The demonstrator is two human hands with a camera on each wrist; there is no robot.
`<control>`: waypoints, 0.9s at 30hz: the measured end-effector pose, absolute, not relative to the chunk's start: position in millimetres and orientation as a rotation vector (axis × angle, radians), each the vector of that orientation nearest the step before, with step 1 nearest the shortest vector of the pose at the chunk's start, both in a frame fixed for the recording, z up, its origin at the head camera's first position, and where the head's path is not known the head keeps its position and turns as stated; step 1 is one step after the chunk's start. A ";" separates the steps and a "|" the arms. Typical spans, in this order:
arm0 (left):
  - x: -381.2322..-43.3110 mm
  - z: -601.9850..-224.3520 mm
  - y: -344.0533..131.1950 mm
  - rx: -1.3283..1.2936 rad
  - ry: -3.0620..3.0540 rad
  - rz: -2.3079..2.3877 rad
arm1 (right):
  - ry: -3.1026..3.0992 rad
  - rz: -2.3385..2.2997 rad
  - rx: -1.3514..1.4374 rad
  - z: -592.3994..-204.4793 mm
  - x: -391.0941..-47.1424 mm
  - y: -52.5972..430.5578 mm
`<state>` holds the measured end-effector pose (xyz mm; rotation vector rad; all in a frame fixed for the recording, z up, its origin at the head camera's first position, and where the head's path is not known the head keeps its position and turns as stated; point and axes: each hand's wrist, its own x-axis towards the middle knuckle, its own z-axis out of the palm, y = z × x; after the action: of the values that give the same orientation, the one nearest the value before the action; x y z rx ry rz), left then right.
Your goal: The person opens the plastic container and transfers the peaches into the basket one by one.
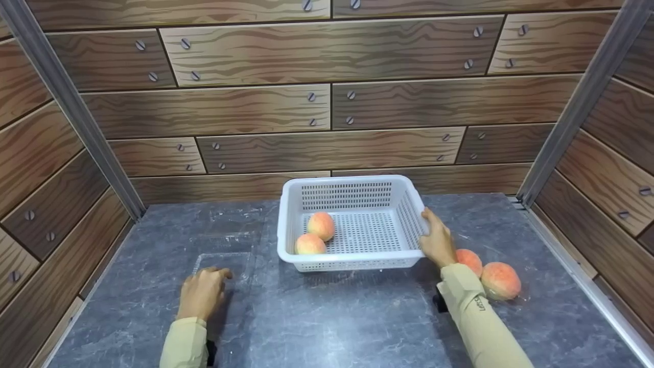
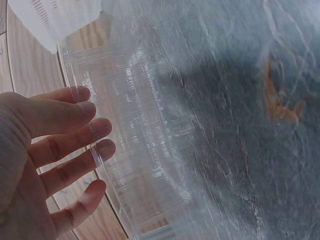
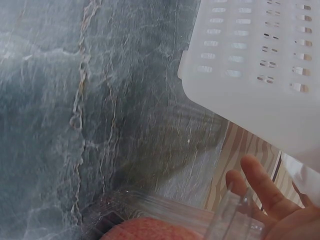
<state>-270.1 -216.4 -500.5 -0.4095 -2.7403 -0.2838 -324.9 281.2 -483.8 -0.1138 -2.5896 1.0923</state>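
Observation:
A white perforated basket stands near the back middle, with two peaches at its left inside. My right hand grips the basket's right rim; in the right wrist view, two fingers extend beside its wall. Left of the basket lies a clear plastic container. At this container's edge is my left hand, its fingers spread and loosely bent, with the tips at the clear rim. Whether they press on it, I cannot tell.
Two more peaches sit right of the basket, partly behind the right wrist, in what looks like clear plastic packaging. Wood-patterned walls and metal edge strips bound the grey marbled table.

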 end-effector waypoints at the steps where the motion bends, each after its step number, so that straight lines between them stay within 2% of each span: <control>1: -270.0 -500.7 -216.7 -0.407 -2.740 -0.287 | -2.590 1.093 -0.115 -483.9 -325.0 281.1; 17: -261.1 -479.6 -197.3 -0.452 -2.681 -0.212 | -2.571 1.101 -0.106 -485.5 -325.3 281.2; 27: -269.6 -470.6 -174.6 -0.552 -2.479 -0.188 | -2.582 1.097 -0.113 -485.4 -325.7 280.8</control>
<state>-269.6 -174.6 -470.6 -0.5521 -2.4792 -0.1878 -325.7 280.8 -485.4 -0.1129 -2.5817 1.0972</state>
